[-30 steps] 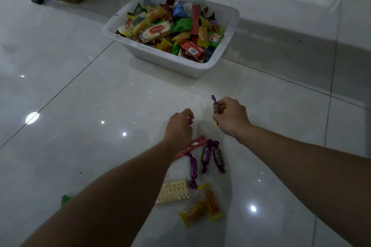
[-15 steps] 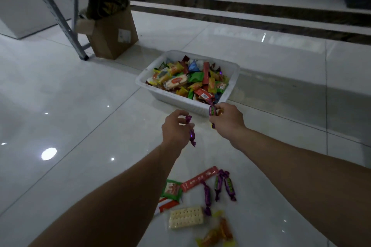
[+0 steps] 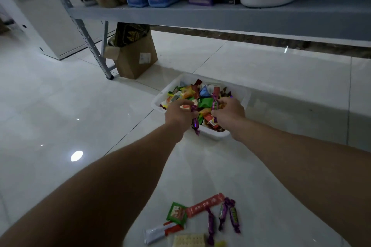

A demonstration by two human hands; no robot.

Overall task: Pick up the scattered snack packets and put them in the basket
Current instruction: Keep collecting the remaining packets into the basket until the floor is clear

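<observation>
Here both hands are over the basket (image 3: 212, 136), which sits on the floor (image 3: 60, 106) heaped with packets. The left hand (image 3: 179, 115) pinches a purple candy (image 3: 195, 125) that dangles across the near rim. The right hand (image 3: 229, 113) has its fingers curled round a second candy (image 3: 215, 105), held upright above the heap. Nearer the person, more packets lie scattered on the tiles: a green sachet (image 3: 177, 213), a red strip (image 3: 204, 205), three purple twists (image 3: 233, 219), a white-and-red tube (image 3: 160, 232) and a cracker pack (image 3: 189, 241). A box (image 3: 134, 62) stands beyond, beside a shelf leg (image 3: 88, 32).
</observation>
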